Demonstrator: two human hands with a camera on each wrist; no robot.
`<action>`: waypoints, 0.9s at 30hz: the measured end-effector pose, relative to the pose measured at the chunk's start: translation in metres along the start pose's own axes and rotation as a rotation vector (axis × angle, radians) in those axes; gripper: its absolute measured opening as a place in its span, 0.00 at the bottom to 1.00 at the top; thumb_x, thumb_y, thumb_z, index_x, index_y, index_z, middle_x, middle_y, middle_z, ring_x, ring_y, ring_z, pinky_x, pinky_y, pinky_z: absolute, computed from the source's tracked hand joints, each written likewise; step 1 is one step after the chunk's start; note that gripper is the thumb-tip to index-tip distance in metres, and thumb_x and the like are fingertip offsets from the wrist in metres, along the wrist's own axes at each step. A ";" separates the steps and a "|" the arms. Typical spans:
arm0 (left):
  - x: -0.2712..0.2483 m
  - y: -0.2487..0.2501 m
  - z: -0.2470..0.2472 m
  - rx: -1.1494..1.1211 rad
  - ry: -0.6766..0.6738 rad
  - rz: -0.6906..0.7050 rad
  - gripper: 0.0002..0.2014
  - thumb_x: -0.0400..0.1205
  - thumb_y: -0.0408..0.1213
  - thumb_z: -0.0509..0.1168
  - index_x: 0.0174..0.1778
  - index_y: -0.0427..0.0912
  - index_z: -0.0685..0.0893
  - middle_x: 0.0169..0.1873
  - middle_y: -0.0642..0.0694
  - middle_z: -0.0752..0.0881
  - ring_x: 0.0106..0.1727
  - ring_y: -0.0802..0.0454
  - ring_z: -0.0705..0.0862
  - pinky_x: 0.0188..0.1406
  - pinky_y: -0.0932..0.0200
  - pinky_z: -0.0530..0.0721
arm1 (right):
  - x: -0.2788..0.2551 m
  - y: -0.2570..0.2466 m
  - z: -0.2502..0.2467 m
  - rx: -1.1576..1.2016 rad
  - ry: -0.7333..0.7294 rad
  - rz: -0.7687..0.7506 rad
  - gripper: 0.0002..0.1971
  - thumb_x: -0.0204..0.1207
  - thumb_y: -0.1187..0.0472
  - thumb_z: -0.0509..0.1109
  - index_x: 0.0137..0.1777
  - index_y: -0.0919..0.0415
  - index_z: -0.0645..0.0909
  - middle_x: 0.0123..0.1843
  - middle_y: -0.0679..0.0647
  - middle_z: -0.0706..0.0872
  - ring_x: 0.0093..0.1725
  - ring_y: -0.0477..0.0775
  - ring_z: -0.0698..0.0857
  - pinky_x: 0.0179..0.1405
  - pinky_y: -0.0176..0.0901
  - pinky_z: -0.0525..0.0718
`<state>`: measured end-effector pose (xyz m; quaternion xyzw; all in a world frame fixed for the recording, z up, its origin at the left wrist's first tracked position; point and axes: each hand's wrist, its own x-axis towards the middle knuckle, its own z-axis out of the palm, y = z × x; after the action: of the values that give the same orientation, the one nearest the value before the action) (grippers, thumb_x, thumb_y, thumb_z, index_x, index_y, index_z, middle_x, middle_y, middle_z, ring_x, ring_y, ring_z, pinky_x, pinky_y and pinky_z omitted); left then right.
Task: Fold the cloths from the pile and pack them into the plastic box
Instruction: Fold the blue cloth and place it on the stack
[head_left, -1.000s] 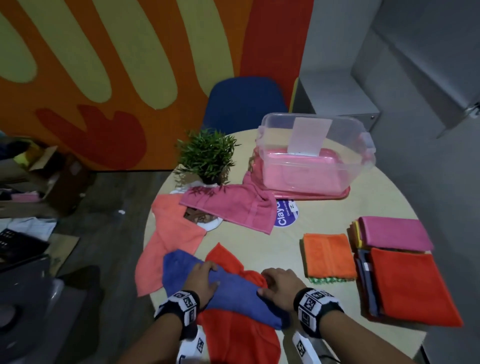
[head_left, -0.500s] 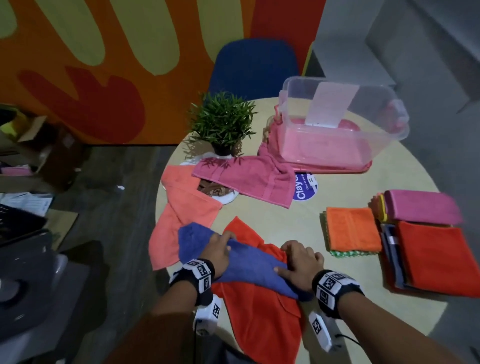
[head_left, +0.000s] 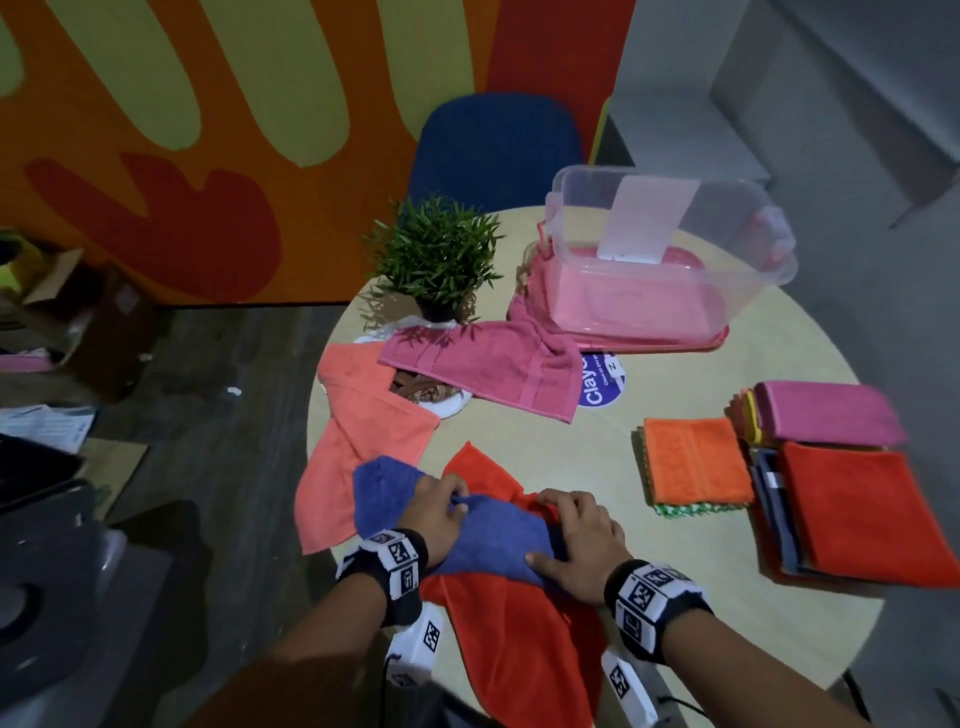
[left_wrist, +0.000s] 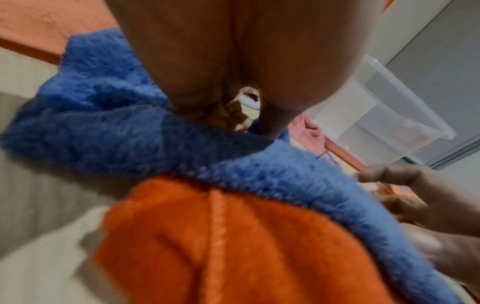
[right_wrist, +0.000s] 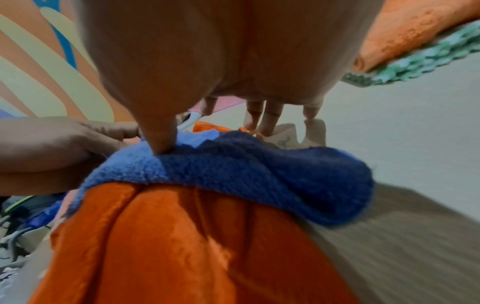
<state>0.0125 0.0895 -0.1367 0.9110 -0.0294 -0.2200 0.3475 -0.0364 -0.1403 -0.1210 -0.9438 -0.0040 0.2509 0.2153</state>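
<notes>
hands working a blue cloth at the near edge of the table

blue cloth (head_left: 483, 530) is lying bunched across a spread red-orange cloth (head_left: 524, 634), which is draping over the near rim of the round table (head_left: 675, 623). the left hand (head_left: 434, 512) is resting on the left part of the blue cloth, its fingers curling into a ridge of the fabric at the middle; from the left wrist view the fingertips are tucking down into the pile, though whether they are pinching a fold is hard to tell. the right hand (head_left: 574, 543) is lying over the cloth's right end, fingers slightly spread and reaching past its far edge, thumb (right_wrist: 161, 142) pressing down on the blue pile.

to the left, a salmon cloth (head_left: 358, 447) is hanging off the table edge, and a pink cloth (head_left: 488, 371) is lying unfolded beyond it, touching the foot of a small potted plant (head_left: 436, 260). the clear plastic box (head_left: 670, 260) is standing at the far right of the table on a pink lid (head_left: 644, 340). near right, a folded orange cloth (head_left: 696, 462) is sitting on a green one, and just right of it folded stacks are lying topped by a magenta cloth (head_left: 826, 421) and a red cloth (head_left: 872, 519).
</notes>
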 end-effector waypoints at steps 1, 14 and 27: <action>-0.001 0.006 -0.004 -0.018 0.036 0.023 0.08 0.84 0.33 0.62 0.49 0.53 0.77 0.52 0.47 0.73 0.51 0.49 0.77 0.65 0.52 0.74 | 0.001 -0.004 -0.005 0.027 0.016 -0.040 0.39 0.65 0.31 0.67 0.78 0.36 0.63 0.73 0.50 0.65 0.74 0.56 0.70 0.74 0.53 0.66; -0.009 0.150 -0.151 -0.272 0.367 0.513 0.09 0.83 0.30 0.63 0.48 0.51 0.79 0.40 0.54 0.87 0.41 0.61 0.84 0.44 0.53 0.81 | 0.004 -0.041 -0.145 0.247 0.425 -0.342 0.07 0.77 0.58 0.66 0.51 0.53 0.84 0.38 0.42 0.83 0.36 0.42 0.76 0.39 0.41 0.70; -0.001 0.142 -0.194 -0.291 0.666 0.524 0.07 0.82 0.40 0.62 0.47 0.53 0.85 0.44 0.57 0.88 0.48 0.54 0.86 0.49 0.58 0.81 | -0.017 0.014 -0.211 0.084 0.677 -0.154 0.03 0.80 0.61 0.70 0.47 0.58 0.84 0.38 0.54 0.88 0.41 0.61 0.85 0.38 0.42 0.70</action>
<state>0.1075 0.1027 0.0840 0.8357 -0.1144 0.1788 0.5065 0.0478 -0.2402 0.0462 -0.9607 0.0066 -0.0933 0.2613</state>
